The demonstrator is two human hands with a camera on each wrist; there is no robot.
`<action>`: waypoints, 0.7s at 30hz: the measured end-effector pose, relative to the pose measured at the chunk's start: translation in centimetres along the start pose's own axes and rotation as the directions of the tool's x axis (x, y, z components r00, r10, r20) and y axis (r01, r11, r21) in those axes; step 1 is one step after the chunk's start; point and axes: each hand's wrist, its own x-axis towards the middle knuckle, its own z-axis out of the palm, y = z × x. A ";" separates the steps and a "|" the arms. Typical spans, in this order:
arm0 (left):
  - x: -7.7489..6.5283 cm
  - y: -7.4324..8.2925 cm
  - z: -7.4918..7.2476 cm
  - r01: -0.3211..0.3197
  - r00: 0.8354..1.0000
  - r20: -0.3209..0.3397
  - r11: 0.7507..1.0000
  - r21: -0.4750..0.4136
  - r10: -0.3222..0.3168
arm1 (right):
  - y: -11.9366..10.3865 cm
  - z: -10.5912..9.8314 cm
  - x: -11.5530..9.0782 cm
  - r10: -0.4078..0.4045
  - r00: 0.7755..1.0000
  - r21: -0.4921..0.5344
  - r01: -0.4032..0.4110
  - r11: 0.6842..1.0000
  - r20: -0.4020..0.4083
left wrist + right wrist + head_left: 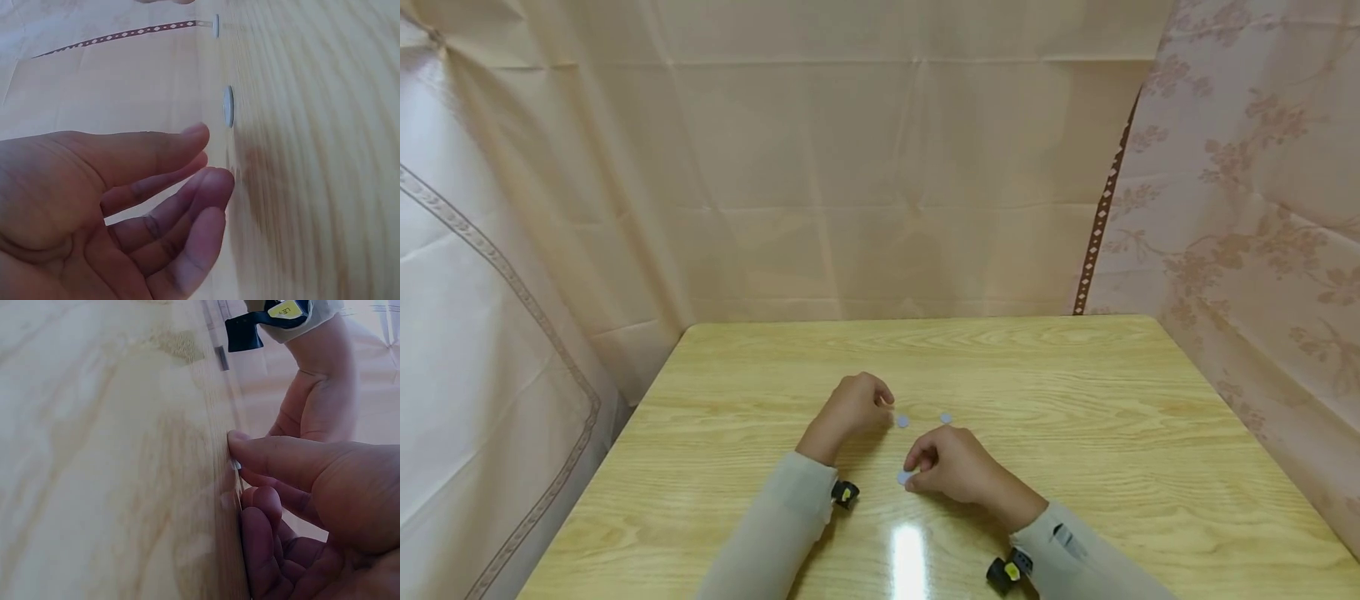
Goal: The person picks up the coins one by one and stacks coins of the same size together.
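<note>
A small pale round disc [904, 477] lies at the table surface, between the thumb and index fingertips of my right hand [955, 467]. In the right wrist view only a thin white edge of that disc [236, 464] shows beside the thumb tip, the rest hidden by the fingers. My left hand [854, 405] hovers low over the wood, fingers loosely curled with nothing held. Just right of its fingertips lies a second disc [902, 422], seen nearly edge-on in the left wrist view. Farther right is a third disc [946, 417], beyond my right hand's knuckles.
The light wood-grain table [1037, 375] has a bright glare spot near its front. A beige curtain [850, 167] hangs along the back edge, with a floral cloth [1262, 208] at right and a white one [467, 333] at left. Black cameras [1003, 575] sit on both wrists.
</note>
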 end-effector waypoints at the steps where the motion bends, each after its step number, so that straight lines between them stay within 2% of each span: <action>1: 0.1 0.1 0.1 0.003 1.000 0.004 1.000 0.006 -0.003 | 0.1 0.0 0.0 -0.003 1.000 -0.003 0.003 1.000 0.000; 7: 0.2 0.6 0.3 0.020 1.000 0.019 1.000 0.013 -0.021 | 0.3 0.0 0.0 -0.008 1.000 -0.004 0.008 1.000 0.002; 14: 0.2 1.0 0.9 -0.019 0.999 0.035 0.999 0.047 0.018 | 0.4 0.0 0.2 -0.015 1.000 -0.011 0.015 1.000 -0.003; 21: -0.3 1.3 1.3 -0.016 0.999 0.036 0.999 0.041 0.014 | 0.3 0.1 0.2 -0.023 1.000 0.002 0.023 1.000 0.005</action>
